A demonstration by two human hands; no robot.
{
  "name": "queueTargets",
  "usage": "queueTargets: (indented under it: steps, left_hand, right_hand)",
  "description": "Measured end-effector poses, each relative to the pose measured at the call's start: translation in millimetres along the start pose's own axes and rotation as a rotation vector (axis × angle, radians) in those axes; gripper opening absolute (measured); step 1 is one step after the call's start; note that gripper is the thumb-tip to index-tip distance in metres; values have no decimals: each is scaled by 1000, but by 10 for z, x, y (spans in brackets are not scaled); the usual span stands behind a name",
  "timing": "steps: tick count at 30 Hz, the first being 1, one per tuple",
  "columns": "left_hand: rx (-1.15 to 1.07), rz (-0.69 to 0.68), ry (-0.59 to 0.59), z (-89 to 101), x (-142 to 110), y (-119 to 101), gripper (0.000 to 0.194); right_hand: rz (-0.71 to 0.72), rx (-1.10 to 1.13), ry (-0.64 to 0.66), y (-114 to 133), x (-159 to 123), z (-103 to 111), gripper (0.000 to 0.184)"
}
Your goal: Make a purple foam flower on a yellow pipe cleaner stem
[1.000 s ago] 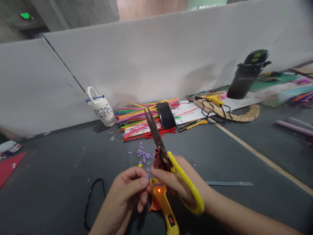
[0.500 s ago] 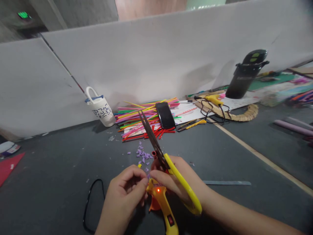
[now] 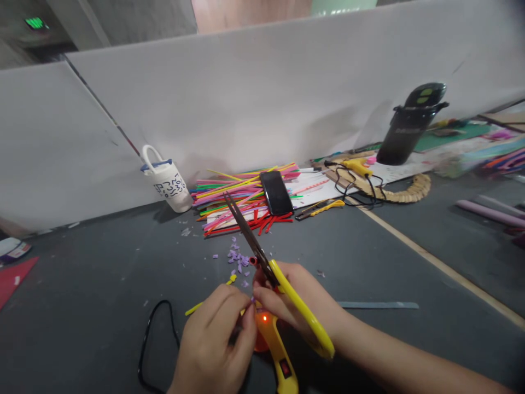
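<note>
My right hand (image 3: pixel 293 303) grips yellow-handled scissors (image 3: pixel 283 284), blades nearly closed and pointing up-left, and its fingertips also pinch something small and purple. A short red tube piece (image 3: pixel 253 261) sits by the blades. My left hand (image 3: pixel 217 342) is curled, fingertips pressed against the right hand's over a yellow hot glue gun (image 3: pixel 274 350) with a lit orange lamp. What the left fingers hold is hidden. A thin yellow straw (image 3: pixel 197 307) pokes out to the left beneath them.
Purple scraps (image 3: pixel 240 260) litter the dark mat. Behind lie coloured straws (image 3: pixel 241 200), a black phone (image 3: pixel 276 192), a white cup (image 3: pixel 166 179), a black bottle (image 3: pixel 412 125), a second glue gun (image 3: pixel 359 166) and a black cord (image 3: pixel 151 342). A white partition closes off the back.
The scissors have tilted further left and lowered. My left hand has closed in over the glue gun against my right fingers. A yellow straw now shows at the left.
</note>
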State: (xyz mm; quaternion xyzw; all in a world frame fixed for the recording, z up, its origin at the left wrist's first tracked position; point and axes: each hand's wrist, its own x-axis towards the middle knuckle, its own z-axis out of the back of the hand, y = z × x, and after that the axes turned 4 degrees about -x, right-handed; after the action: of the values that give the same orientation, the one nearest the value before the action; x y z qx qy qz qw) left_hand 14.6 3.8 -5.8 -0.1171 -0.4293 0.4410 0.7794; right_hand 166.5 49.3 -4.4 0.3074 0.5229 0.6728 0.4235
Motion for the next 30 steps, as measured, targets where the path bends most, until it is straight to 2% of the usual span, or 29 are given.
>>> queueTargets:
  steps: [2, 6, 7, 9, 12, 15, 20, 24, 30]
  left_hand:
    - [-106, 162, -9, 16, 25, -16, 15]
    - [-559, 775, 54, 63, 70, 4, 16]
    - [-687, 886, 89, 67, 73, 19, 17]
    - [-873, 1008, 129, 64, 70, 51, 17]
    - [-992, 1055, 136, 48, 62, 74, 16]
    - [-1012, 1070, 112, 40, 66, 67, 16]
    - [-882, 1035, 39, 25, 66, 32, 15]
    - [-751, 998, 27, 4, 60, 0, 14]
    - [-746, 1006, 42, 5, 69, -2, 10]
  right_hand:
    - [12, -13, 7, 8, 3, 23, 13]
    - [90, -113, 65, 48, 4, 77, 11]
    - [106, -145, 74, 53, 4, 84, 10]
    - [117, -190, 78, 51, 6, 88, 10]
    - [122, -218, 71, 35, 12, 75, 9]
    - [105, -205, 45, 30, 14, 59, 8]
    - [38, -153, 33, 59, -19, 52, 10]
    - [59, -130, 64, 62, -30, 51, 14]
    - [106, -174, 50, 39, -24, 56, 10]
